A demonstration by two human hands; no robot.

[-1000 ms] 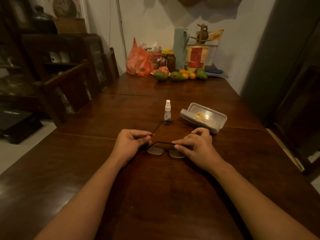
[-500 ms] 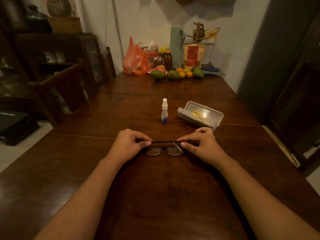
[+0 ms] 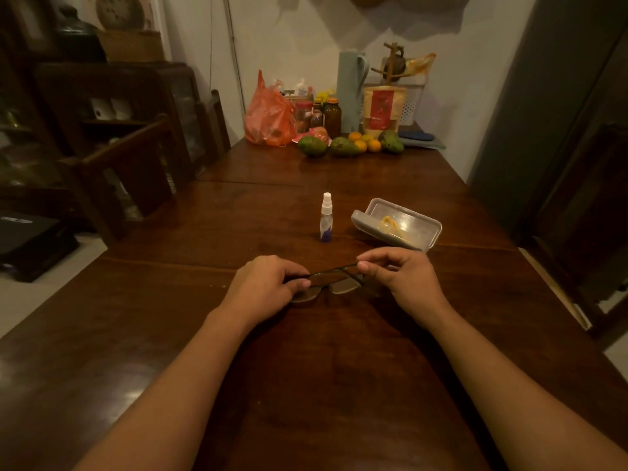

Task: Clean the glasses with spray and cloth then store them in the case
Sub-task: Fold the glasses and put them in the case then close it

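Dark-framed glasses (image 3: 344,285) are held low over the wooden table (image 3: 339,385), lenses toward me. My left hand (image 3: 265,286) pinches the left end of the frame and covers part of the left lens. My right hand (image 3: 401,278) pinches the right end, with one thin temple arm stretched across between the two hands. A small clear spray bottle (image 3: 326,217) with a white nozzle stands upright just beyond the hands. To its right lies an open grey glasses case (image 3: 397,224) with a yellowish cloth (image 3: 389,222) inside.
At the table's far end stand an orange plastic bag (image 3: 270,113), jars, a tall pale jug (image 3: 351,90), a paper pouch and several mangoes and oranges (image 3: 346,146). A dark wooden chair (image 3: 125,171) stands at the left edge, a dark door on the right.
Both hands lifted the glasses slightly and moved a temple arm, which now lies across between my hands. The view has shifted a little.
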